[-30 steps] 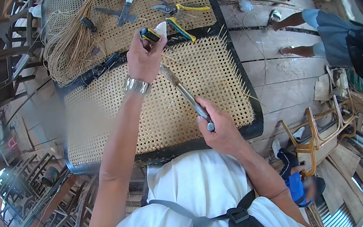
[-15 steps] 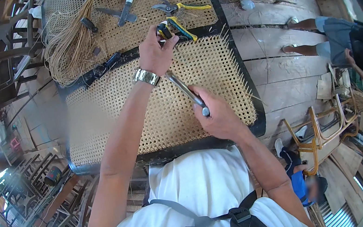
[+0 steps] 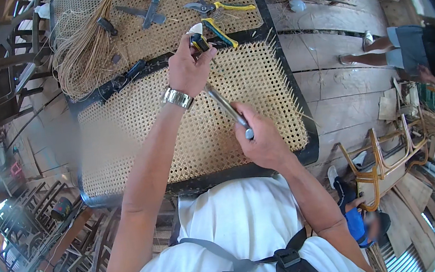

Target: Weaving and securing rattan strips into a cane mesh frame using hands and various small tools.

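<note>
My left hand, with a metal watch on its wrist, is closed around the black-and-yellow handle of a screwdriver. A thin shaft seems to point down towards the woven cane panel; whether its tip touches the cane I cannot tell. Closer to me, my right hand grips a shiny metal rod-like tool, slanted with its far end near my left wrist. Just beyond the screwdriver lie yellow-and-green-handled pliers. Loose cane ends stick out along the panel's right edge.
Farther up the cane lie pruning shears, a knife and a bundle of cane strands. A dark frame borders the panel. Chair frames crowd the left. At right are a standing person and a rattan chair.
Both hands have shifted slightly to the right with their tools, and the screwdriver handle is tilted differently. The standing person at right has moved a little.
</note>
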A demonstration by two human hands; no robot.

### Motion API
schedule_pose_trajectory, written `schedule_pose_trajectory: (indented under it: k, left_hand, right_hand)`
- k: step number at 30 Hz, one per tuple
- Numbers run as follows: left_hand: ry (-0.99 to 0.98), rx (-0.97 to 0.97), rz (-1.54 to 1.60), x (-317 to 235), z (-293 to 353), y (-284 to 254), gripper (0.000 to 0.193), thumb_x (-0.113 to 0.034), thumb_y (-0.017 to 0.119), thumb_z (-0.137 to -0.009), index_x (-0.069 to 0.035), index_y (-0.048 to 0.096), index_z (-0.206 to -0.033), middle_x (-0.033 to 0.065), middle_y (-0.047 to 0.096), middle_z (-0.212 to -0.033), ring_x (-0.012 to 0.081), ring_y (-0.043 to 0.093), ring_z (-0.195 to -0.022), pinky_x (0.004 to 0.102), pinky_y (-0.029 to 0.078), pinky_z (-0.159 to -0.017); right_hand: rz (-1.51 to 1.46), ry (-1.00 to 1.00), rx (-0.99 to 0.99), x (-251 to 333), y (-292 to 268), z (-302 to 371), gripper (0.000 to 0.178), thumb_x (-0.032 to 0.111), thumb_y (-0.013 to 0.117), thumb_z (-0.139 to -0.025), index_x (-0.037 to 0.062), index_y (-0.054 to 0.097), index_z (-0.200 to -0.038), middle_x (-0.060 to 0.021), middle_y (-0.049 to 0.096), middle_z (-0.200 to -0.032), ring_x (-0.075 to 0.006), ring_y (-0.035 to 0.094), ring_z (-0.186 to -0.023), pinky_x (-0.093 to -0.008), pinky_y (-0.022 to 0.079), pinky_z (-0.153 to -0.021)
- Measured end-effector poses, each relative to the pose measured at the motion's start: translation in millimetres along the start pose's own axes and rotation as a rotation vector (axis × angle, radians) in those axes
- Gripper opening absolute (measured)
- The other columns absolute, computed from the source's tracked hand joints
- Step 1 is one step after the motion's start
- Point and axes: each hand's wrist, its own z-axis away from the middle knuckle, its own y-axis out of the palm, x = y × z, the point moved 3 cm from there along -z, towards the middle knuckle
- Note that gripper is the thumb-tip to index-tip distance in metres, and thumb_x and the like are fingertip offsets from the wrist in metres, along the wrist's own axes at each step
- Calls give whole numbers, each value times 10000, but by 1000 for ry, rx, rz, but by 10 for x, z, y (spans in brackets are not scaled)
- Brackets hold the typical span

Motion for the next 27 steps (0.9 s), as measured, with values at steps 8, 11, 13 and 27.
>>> schedule_pose_trajectory:
  k: [8, 11, 13, 27]
  left_hand:
    - [35, -44, 42, -1, -154, -37, 445, -233, 774, -861, -42, 581, -1214, 155, 749, -946, 272, 731, -805, 379, 552, -719]
    - [19, 40, 64, 105, -234, 22, 444, -238, 774, -858, -39, 579, -1204, 159, 744, -946, 299, 729, -828, 390, 550, -736]
    - [8, 52, 100, 25, -234, 54, 449, -242, 774, -855, -38, 577, -1203, 160, 741, -941, 324, 724, -846, 411, 549, -748]
    - [-31, 11, 18, 145, -150, -161, 451, -249, 788, -866, -39, 577, -1205, 146, 750, -944, 266, 728, -794, 359, 548, -713]
  right_hand:
    - [-34, 39, -171, -48, -90, 207, 398, 92, 554, -960, -11, 502, -1341, -159, 638, -912, -236, 613, -737, -369, 490, -671]
    - [5, 38, -257, -47, -203, 132, 408, 93, 552, -968, -5, 496, -1359, -105, 617, -894, -143, 555, -711, -310, 476, -654]
    - [-43, 46, -325, -132, -239, 83, 399, 100, 552, -973, 2, 503, -1356, -89, 618, -898, -140, 549, -708, -314, 477, -658]
    - [-76, 54, -137, -44, -29, 124, 376, 85, 561, -969, 15, 504, -1334, -81, 564, -849, -156, 532, -689, -317, 461, -644]
